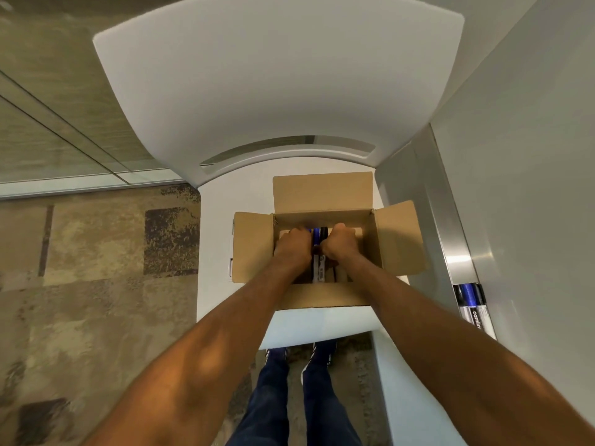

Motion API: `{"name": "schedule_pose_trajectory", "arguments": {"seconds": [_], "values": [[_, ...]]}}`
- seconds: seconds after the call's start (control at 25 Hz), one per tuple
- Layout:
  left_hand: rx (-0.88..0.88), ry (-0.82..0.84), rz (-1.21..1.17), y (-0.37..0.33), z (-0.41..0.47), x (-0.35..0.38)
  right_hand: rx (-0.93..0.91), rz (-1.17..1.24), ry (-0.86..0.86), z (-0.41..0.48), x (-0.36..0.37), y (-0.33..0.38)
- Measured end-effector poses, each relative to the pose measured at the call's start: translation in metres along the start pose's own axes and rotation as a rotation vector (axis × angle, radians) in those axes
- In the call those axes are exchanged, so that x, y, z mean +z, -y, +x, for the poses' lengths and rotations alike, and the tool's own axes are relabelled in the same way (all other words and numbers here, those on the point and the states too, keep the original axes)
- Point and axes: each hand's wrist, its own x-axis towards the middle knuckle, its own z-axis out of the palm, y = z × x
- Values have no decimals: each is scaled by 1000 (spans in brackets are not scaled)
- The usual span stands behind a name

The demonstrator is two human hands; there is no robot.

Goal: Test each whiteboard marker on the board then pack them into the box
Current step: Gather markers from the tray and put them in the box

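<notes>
I am at the packing step. In the middle of the frame, my left hand [291, 244] and right hand [341, 242] are down inside the open box [399, 239]. Their fingers are curled round a bunch of markers [318, 241] held between them. The box sits on a white seat [219, 239]. Some other markers [471, 300] wait at the lower right. Next, I think, I lay this bunch flat, let go, and fetch those.
</notes>
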Motion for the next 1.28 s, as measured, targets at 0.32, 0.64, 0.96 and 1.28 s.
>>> {"name": "schedule_pose_trajectory", "arguments": {"seconds": [0.32,0.64,0.96,1.28], "values": [[-52,-26,-55,-2,2,0,104,88,4,5,19,0],[-162,-44,-409,-1,-4,-6,160,276,61,-5,9,-4],[-20,-10,-710,2,-27,-32,-64,615,82,-51,-33,-5],[105,142,-980,-26,-68,-86,-201,724,65,-117,-105,-9]]}}
